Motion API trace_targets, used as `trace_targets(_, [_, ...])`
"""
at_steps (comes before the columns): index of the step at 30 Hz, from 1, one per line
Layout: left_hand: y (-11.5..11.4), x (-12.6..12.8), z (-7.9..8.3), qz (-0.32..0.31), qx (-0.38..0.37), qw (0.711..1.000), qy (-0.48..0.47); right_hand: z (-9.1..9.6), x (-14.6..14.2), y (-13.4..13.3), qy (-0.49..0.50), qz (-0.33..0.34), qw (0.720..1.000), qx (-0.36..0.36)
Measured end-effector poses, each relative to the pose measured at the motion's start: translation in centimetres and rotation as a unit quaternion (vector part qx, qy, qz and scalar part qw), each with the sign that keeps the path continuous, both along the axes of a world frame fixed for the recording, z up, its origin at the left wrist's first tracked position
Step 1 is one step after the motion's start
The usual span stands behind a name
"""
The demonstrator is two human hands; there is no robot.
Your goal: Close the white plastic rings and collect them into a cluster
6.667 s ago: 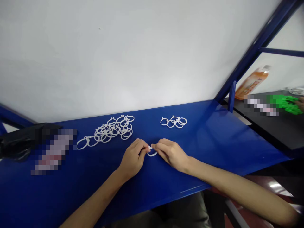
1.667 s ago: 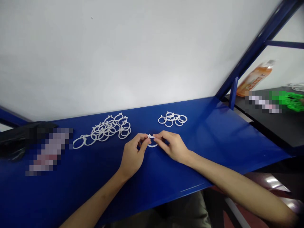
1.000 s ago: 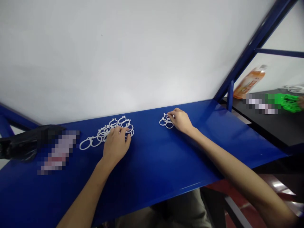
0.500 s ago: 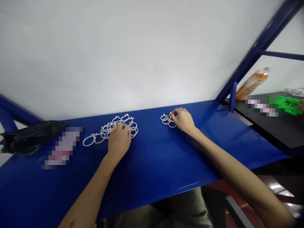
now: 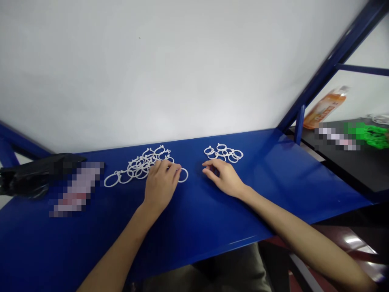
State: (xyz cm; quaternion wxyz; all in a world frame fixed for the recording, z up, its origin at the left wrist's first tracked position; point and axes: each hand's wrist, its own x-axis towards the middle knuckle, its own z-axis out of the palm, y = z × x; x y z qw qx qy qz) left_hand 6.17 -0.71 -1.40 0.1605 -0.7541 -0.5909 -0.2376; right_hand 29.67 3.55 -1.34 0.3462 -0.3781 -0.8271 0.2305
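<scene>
My left hand [image 5: 162, 180] is closed on a white plastic ring [image 5: 183, 175], which sticks out to the right of its fingertips. Behind and left of that hand lies a pile of white rings [image 5: 141, 168] with small tabs, overlapping one another. My right hand [image 5: 223, 174] hovers over the table with thumb and fingers apart and nothing between them. Just beyond it, a smaller group of white rings [image 5: 235, 155] rests near the wall.
The blue table [image 5: 188, 227] meets a white wall [image 5: 182, 81]. A black plastic bag [image 5: 33, 178] lies at the left beside a blurred-out packet [image 5: 80, 184]. On a dark side shelf [image 5: 343, 170] are an orange bottle [image 5: 325, 108] and a green mesh-like item [image 5: 375, 136].
My right hand has left the smaller group of rings and come back toward me and left. My left hand has shifted right with one ring drawn out from the pile.
</scene>
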Motion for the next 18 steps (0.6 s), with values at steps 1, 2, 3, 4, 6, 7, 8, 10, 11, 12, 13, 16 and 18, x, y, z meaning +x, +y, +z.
trace_targets(1, [-0.4,0.7,0.0,-0.019,0.011,1.000,0.002,0.2,-0.2,-0.3,0.023,0.015,0.999,-0.035])
trace_targets(2, [-0.7,1.5,0.0,-0.037,0.022,0.999,0.000,0.3,-0.4,-0.7,0.042,0.033,0.996,-0.070])
trace_targets(3, [-1.0,2.1,0.0,-0.053,0.027,0.998,-0.008,0.4,-0.5,-1.0,0.054,0.053,0.992,-0.101])
trace_targets(4, [-1.3,2.6,-0.1,-0.067,0.030,0.997,-0.021,0.4,-0.6,-1.2,0.061,0.070,0.988,-0.125])
trace_targets(6, [-1.5,3.3,-0.3,-0.098,0.032,0.993,-0.054,0.3,-0.8,-1.6,0.066,0.088,0.983,-0.148])
trace_targets(7, [-1.6,3.5,-0.4,-0.112,0.033,0.990,-0.073,0.2,-0.9,-1.7,0.069,0.088,0.982,-0.152])
trace_targets(8, [-1.6,3.6,-0.4,-0.122,0.033,0.987,-0.096,0.1,-0.9,-1.7,0.074,0.084,0.982,-0.155])
trace_targets(10, [-1.6,3.5,-0.5,-0.120,0.021,0.979,-0.162,-0.2,-0.8,-1.7,0.096,0.070,0.979,-0.165])
trace_targets(11, [-1.5,3.5,-0.5,-0.107,0.007,0.973,-0.205,-0.2,-0.8,-1.6,0.112,0.064,0.976,-0.173])
trace_targets(12, [-1.5,3.4,-0.5,-0.089,-0.016,0.964,-0.251,-0.3,-0.7,-1.6,0.129,0.061,0.973,-0.182])
trace_targets(13, [-1.4,3.4,-0.4,-0.069,-0.048,0.952,-0.294,-0.3,-0.7,-1.5,0.146,0.058,0.969,-0.191])
trace_targets(16, [-1.1,3.2,-0.2,-0.031,-0.156,0.908,-0.388,-0.4,-0.7,-1.5,0.183,0.061,0.960,-0.202])
trace_targets(18, [-1.0,3.2,-0.1,-0.031,-0.197,0.885,-0.421,-0.5,-0.8,-1.6,0.189,0.065,0.958,-0.204])
